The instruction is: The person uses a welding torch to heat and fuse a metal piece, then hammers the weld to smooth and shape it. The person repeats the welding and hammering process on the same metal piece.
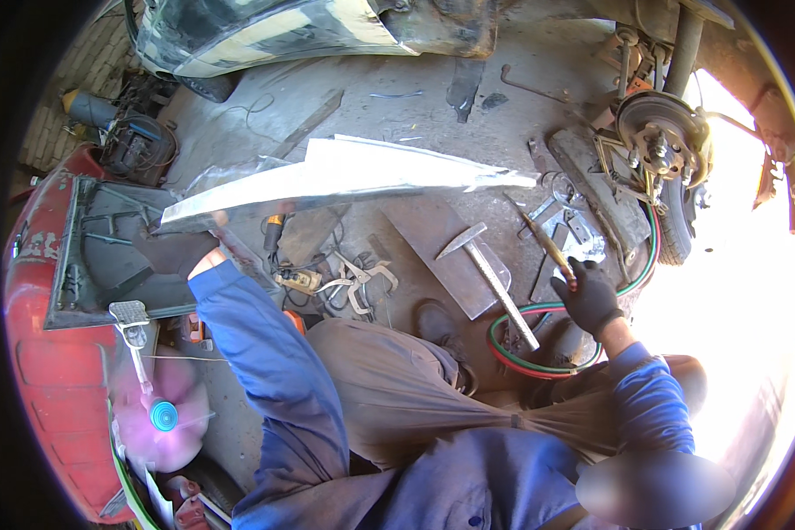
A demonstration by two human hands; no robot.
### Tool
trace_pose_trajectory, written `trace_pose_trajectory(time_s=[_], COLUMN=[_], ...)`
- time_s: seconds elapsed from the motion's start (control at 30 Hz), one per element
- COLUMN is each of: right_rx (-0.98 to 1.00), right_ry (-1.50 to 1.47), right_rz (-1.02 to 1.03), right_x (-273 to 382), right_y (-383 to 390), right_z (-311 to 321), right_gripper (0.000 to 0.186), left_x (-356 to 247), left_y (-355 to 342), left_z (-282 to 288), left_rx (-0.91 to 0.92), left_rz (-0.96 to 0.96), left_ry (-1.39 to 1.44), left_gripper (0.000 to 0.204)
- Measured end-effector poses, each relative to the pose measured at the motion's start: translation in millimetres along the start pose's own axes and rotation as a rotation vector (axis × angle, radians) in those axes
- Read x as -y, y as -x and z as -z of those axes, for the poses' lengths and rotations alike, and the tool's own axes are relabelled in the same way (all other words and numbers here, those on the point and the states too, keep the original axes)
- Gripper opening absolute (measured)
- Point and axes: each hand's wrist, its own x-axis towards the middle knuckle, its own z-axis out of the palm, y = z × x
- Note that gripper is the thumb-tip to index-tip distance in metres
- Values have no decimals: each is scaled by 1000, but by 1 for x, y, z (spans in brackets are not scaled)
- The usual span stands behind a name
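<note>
My left hand [178,251], in a dark glove, is closed on the lower left edge of a long, tapering sheet metal panel [327,174], which is bright silver-white. The panel is held up over the floor, its narrow end pointing right. In my gloved right hand [589,299] is a slim brass-coloured gas torch [552,247]; its thin tip points up and left, just below the panel's narrow end. Red and green hoses [519,364] loop beneath this hand. Between my hands, a pointed hammer [488,272] lies across a flat metal plate [433,240].
Locking clamps [358,281] and a yellow-and-black power tool [275,233] lie on the floor before me. A spinning fan [161,415] and red bodywork [49,353] stand left. A brake hub [662,141] hangs at right; a patchy car body [274,40] is at the back.
</note>
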Motion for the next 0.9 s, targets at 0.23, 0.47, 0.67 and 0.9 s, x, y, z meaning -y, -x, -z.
trace_pose_trajectory(time_s=[0.23,0.47,0.67,0.9], right_rx=[230,106,-62,62], right_ry=[-381,-372,-347,-214], right_rz=[147,-119,-207,-321], right_x=[68,60,10,-13], right_y=[32,35,30,-28], right_z=[-56,-73,-74,-110], right_gripper=[78,39,35,45], left_x=[53,160,140,89], left_y=[27,141,193,225], left_z=[45,175,247,293], left_rx=[-81,-152,74,944], left_rz=[-238,-16,125,-66], left_ry=[-831,-595,-685,-1101], left_gripper=[29,43,30,31])
